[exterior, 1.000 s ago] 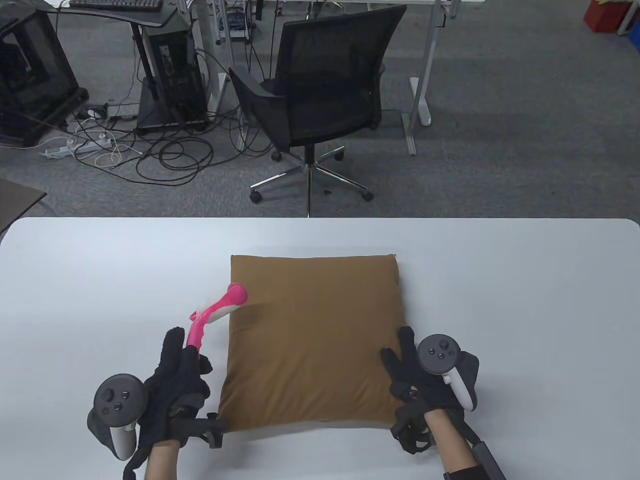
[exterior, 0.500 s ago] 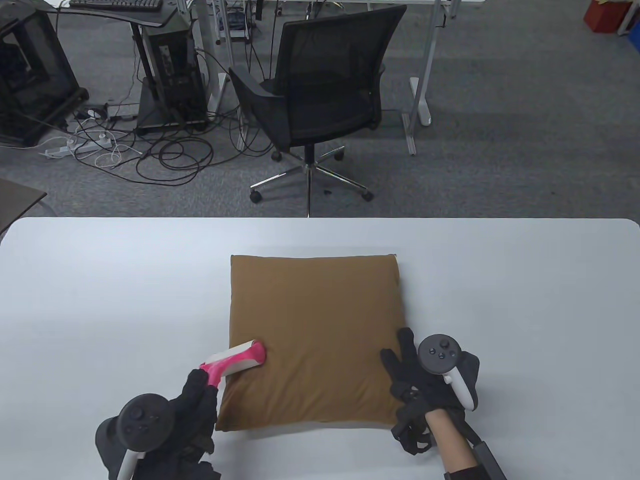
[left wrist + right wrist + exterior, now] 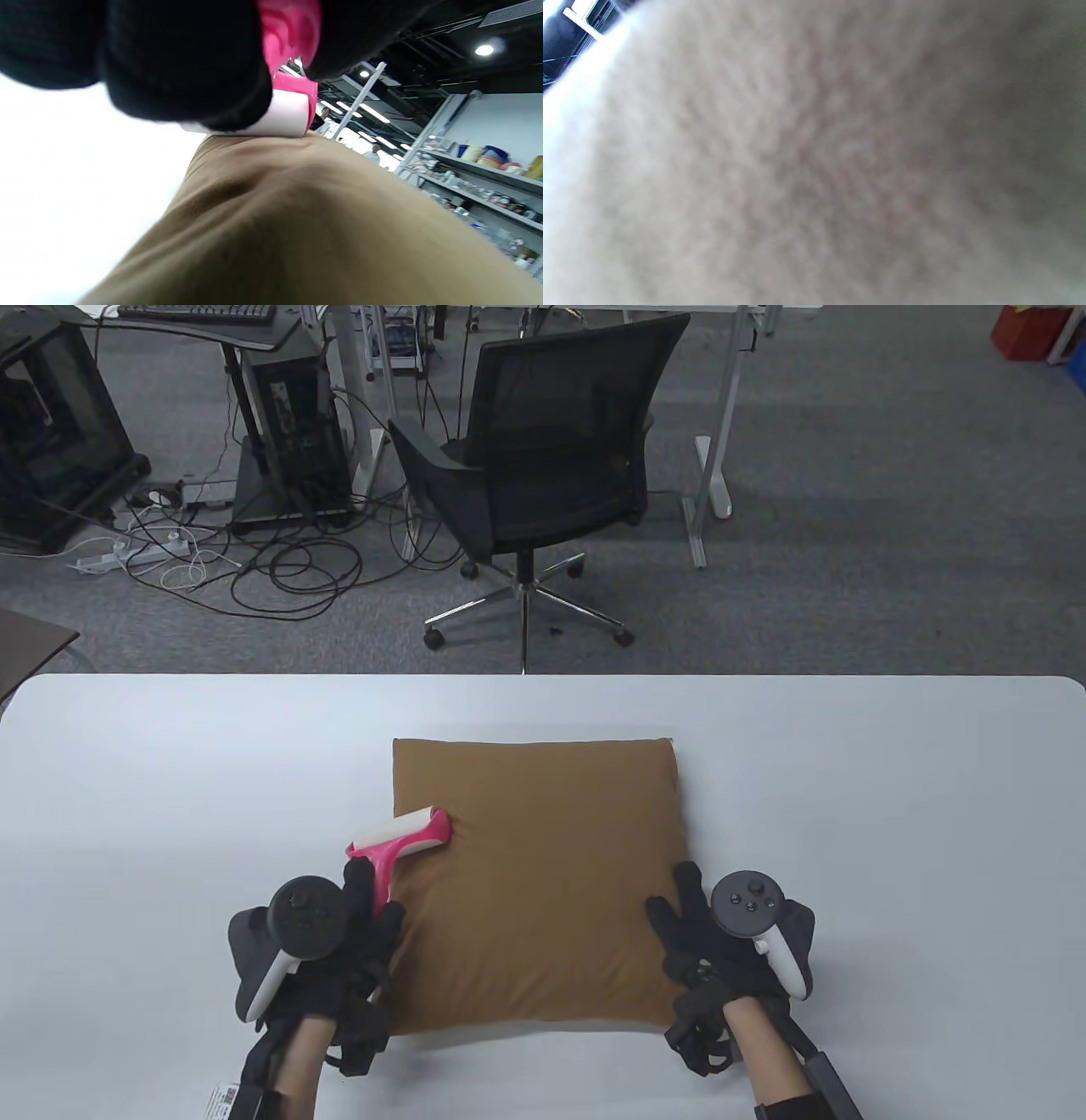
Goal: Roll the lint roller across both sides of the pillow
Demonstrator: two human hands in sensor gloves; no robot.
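Observation:
A brown square pillow (image 3: 534, 882) lies flat in the middle of the white table (image 3: 170, 780). My left hand (image 3: 356, 929) grips the pink handle of the lint roller (image 3: 399, 840); its white roll rests on the pillow's left part. In the left wrist view the roll of the lint roller (image 3: 280, 118) touches the pillow (image 3: 297, 220) under my black fingers (image 3: 182, 67). My right hand (image 3: 704, 942) lies with straight fingers on the pillow's near right corner. The right wrist view is a blur of pale surface.
A black office chair (image 3: 543, 466) stands beyond the table's far edge, with cables and computer cases on the floor at the back left. A small white label (image 3: 222, 1099) lies by my left forearm. Bare table stretches left and right of the pillow.
The roller came down from the air onto the pillow's near left part, then rolled away from me along the left side. My left hand moved right and forward. My right hand stayed still.

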